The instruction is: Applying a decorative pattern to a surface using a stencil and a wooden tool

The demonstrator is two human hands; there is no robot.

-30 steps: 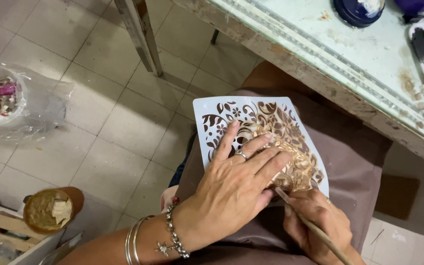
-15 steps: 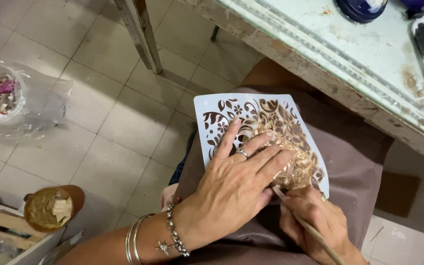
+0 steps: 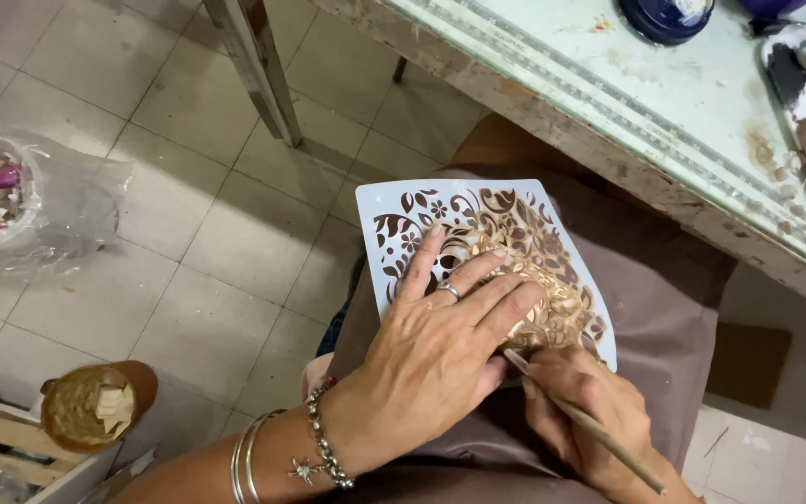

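While the pale blue stencil sheet with its leaf and flower cut-outs lies flat on my lap, my left hand presses down on it with the fingers spread wide and flat, not curled around anything. From that hand, the sheet stretches away toward twelve and one o'clock. My right hand sits at four o'clock from the left hand, fingers shut tight around a thin brown brush. Its tip touches the brown part of the sheet just under my left fingers. Under the sheet is my brown apron. At one o'clock stands a worn green table. At eight o'clock, on the tiled floor, sits a round brown pot. At nine o'clock lies a clear plastic bag.
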